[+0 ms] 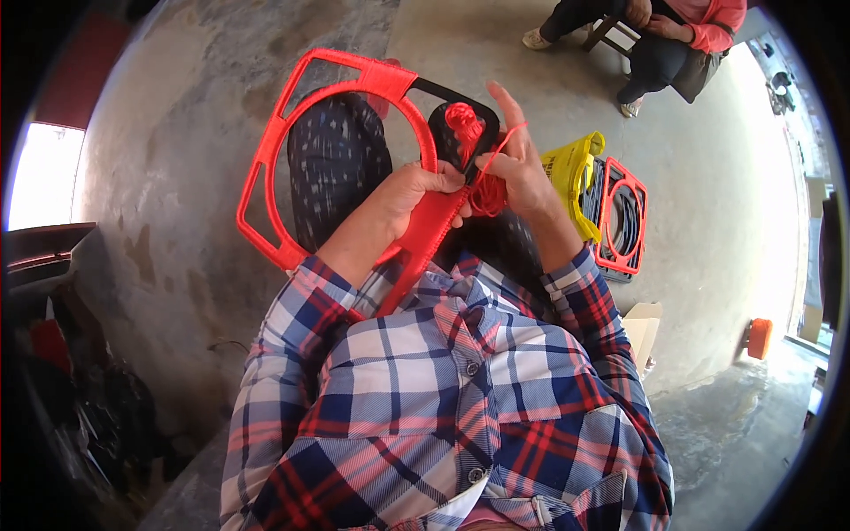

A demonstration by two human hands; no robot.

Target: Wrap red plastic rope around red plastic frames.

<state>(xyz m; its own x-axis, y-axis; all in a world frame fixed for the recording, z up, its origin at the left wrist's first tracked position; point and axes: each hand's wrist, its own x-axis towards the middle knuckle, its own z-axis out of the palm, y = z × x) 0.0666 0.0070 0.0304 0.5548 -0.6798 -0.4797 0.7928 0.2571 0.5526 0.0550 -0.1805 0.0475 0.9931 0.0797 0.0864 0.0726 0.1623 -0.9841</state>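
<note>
A black frame with a round opening, mostly wrapped in red cord (263,177), rests across my lap. Bare black shows on its upper right corner (452,92). My left hand (414,193) is closed on the frame, thumb pressed on the bar beside the round opening. My right hand (522,173) pinches red cord by the same bar, its index finger stretched up and a strand looped around it. A knotted bunch of red cord (464,124) sits in the black corner opening. Looser loops of cord (486,195) hang under my right thumb.
To my right stands a yellow bag (580,181) next to a stack of black frames, with a red-wrapped one (627,217) outermost. A seated person (664,44) is at the far right. A cardboard piece (641,332) and an orange-red object (759,338) lie lower right.
</note>
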